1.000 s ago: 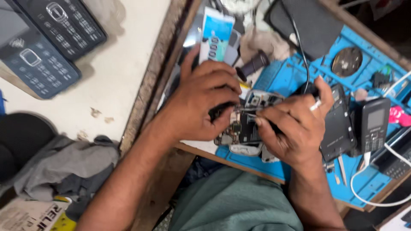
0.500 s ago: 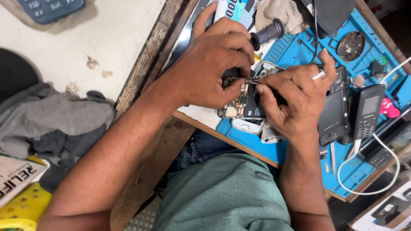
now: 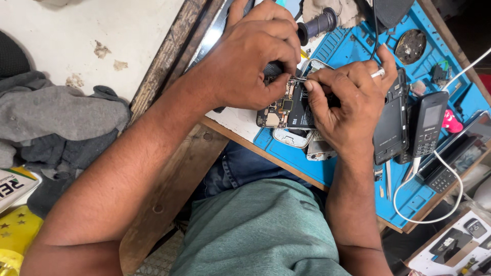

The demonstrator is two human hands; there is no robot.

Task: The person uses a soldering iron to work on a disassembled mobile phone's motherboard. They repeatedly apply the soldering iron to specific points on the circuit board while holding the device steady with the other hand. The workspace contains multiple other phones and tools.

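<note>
Right, nearest the camera: green shirt [image 3: 261, 230] and jeans, both forearms reaching out over the counter [image 3: 169, 168] edge. Opened smartphone [image 3: 289, 105] lies back-up on the blue work mat [image 3: 353, 48], board and black battery exposed, at the mat's near-left corner, directly under both hands. Left hand [image 3: 250, 56] is curled over the phone's upper part, fingers closed, thumb pressed against the board area; what's under the fingers is hidden. Right hand [image 3: 350, 99] is pinched shut on a thin metal tool [image 3: 298, 79], tip touching the board just beside the left thumb. Just right of that hand: a black phone body [image 3: 391, 122], then a small keypad phone [image 3: 427, 125], touching or nearly so. White cable [image 3: 434, 204] loops off the mat's near-right edge. Further back: black cylindrical handle [image 3: 317, 23] and a round dark disc [image 3: 410, 46]. Grey cloth [image 3: 56, 117] sits well left, off the counter.
</note>
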